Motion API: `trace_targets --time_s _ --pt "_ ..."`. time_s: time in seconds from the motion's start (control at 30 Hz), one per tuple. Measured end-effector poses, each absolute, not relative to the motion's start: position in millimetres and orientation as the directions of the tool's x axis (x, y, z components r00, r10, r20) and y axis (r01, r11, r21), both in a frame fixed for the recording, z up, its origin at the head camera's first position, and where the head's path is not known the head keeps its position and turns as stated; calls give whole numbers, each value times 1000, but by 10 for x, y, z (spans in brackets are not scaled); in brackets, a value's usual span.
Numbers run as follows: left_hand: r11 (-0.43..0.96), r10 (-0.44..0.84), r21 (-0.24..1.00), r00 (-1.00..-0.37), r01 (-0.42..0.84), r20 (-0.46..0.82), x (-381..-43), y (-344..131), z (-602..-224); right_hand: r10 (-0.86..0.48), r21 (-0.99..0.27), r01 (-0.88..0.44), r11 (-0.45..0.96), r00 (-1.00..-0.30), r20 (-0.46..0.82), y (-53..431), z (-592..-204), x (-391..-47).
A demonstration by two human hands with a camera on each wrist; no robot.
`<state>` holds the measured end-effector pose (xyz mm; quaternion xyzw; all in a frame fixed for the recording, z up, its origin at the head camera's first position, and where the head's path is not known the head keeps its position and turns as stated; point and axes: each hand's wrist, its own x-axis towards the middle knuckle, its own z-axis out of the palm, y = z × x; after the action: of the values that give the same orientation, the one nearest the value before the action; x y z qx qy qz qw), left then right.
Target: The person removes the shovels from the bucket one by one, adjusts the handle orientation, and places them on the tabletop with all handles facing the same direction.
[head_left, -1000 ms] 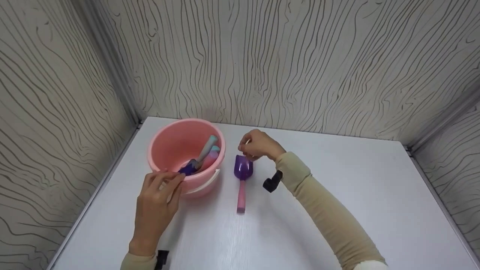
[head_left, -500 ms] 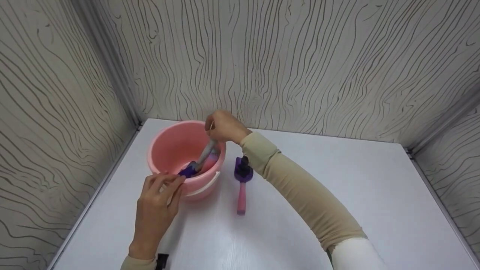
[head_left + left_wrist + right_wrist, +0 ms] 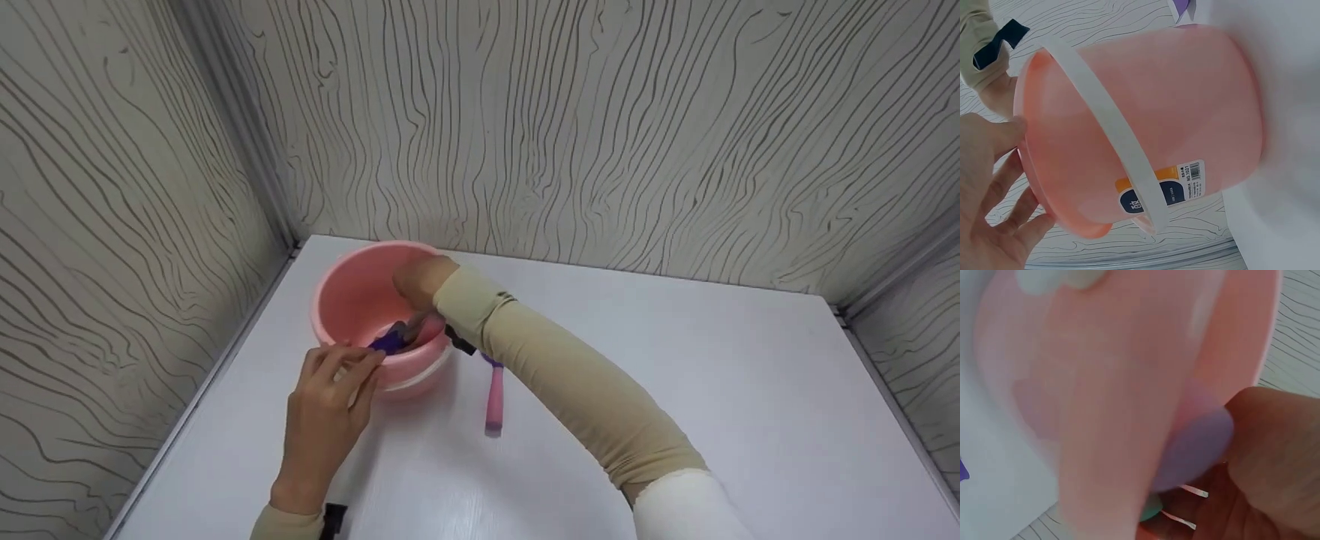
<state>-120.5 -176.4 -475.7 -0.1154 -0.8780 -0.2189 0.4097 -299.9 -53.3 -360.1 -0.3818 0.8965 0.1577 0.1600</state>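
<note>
My left hand pinches the near rim of the pink bucket, its thumb over the rim in the left wrist view. My right hand reaches inside the bucket at its right side, fingers hidden from above. In the right wrist view its thumb lies right at a rounded lilac-and-pink toy, with a teal piece by the fingers. I cannot tell whether they grip it. Also in the bucket lies a toy with a dark purple end and a greyish handle, mostly covered by the right hand.
A toy scoop with a pink handle and purple blade lies on the white table right of the bucket, partly under the right forearm. A white bail handle hangs down the bucket's side. Patterned walls enclose the table.
My right hand has moved left from above the scoop, over the bucket's rim and down inside. The left hand has kept its pinch on the rim, and the scoop has stayed on the table.
</note>
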Motion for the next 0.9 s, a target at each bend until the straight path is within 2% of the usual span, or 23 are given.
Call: trace_targets --time_s 0.1,0.17,0.27,0.33,0.63,0.9 --pt "879 18 293 -641 375 767 -1191 -1768 -4760 -542 234 -681 694 -708 -452 -635 -3615 -2933" --pt "881 15 295 -645 371 764 -1187 -1767 -4763 -525 309 -685 660 -715 -462 -685 -3639 -2888" --pt "880 7 301 -645 367 764 -1191 -1761 -4765 -545 358 -690 629 -719 -431 -734 -3691 -2824" --pt "880 4 302 -644 366 765 -1200 -1753 -4765 -583 437 -706 558 -708 -399 -754 -3732 -2789" --pt "881 12 295 -640 370 769 -1226 -1730 -4762 -485 581 -630 516 -774 -408 -846 -3859 -2651" --pt "882 30 266 -610 389 792 -1239 -1757 -4739 -424 639 -594 488 -801 -422 -966 -3793 -2673"
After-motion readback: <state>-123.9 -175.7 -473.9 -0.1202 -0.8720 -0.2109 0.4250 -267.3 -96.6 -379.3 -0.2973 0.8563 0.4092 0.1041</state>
